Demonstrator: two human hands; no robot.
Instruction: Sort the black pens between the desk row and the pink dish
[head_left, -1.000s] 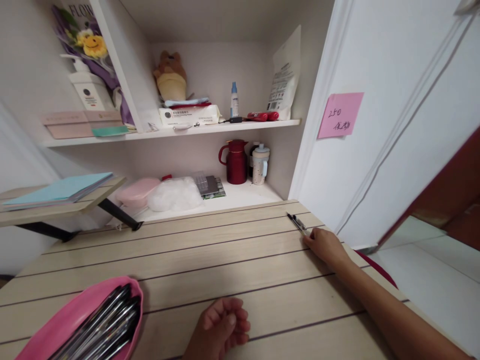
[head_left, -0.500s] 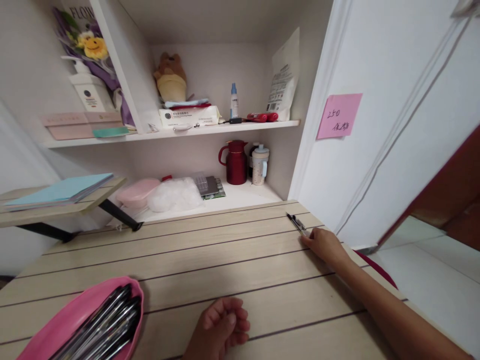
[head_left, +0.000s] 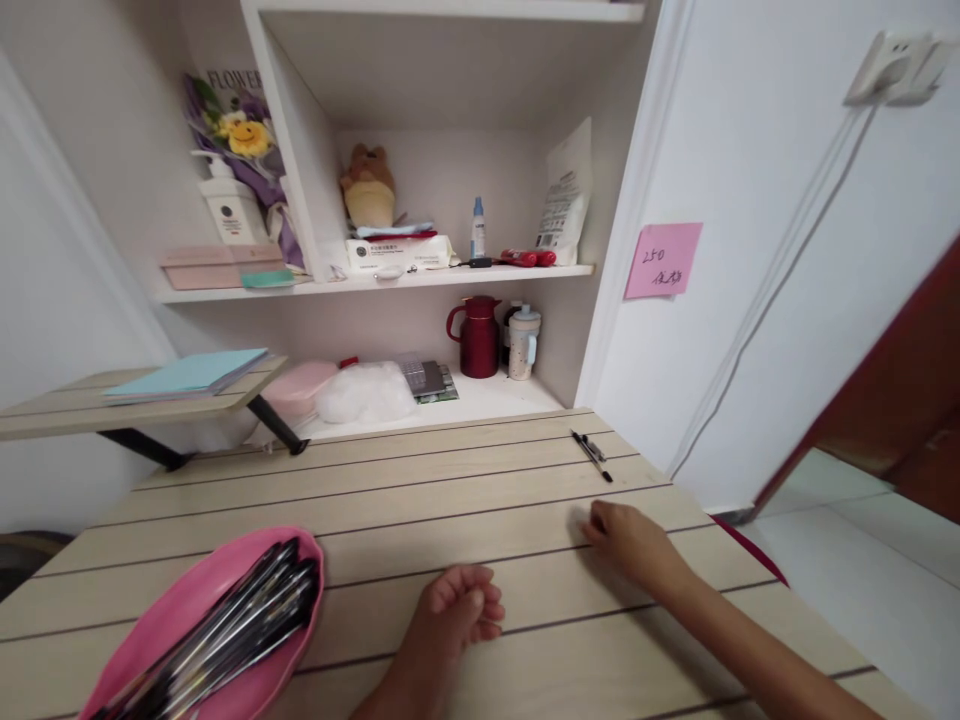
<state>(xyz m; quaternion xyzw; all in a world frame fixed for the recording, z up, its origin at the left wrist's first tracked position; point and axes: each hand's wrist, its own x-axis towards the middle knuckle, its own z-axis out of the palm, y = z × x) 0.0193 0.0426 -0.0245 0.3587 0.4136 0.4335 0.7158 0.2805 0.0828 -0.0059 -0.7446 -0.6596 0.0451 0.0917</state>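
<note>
My right hand (head_left: 628, 548) is above the right side of the table, its fingers closed together. A pale, blurred bit shows at its fingertips, too smeared to name. Just beyond it, a black-capped pen (head_left: 592, 456) lies slanted on the wood, with a small dark piece (head_left: 595, 447) that looks like a pen clip or part beside it. My left hand (head_left: 463, 605) rests near the table's front middle, fingers loosely curled and thumb against them, with nothing visible inside. To its left, a pink oval basket (head_left: 142, 640) holds several dark-tipped clear pens (head_left: 240, 625).
A small raised shelf (head_left: 225, 402) with blue paper (head_left: 187, 375) stands at the table's left. Behind the table, the cabinet holds a red jug (head_left: 478, 338), a pale cup (head_left: 523, 345) and a plastic bag (head_left: 366, 392). A pink note (head_left: 663, 260) sticks to the right wall.
My right hand has drawn back from the pen toward me, leaving it lying on the table. My left hand stays curled in about the same place. The view has shifted up and left.
</note>
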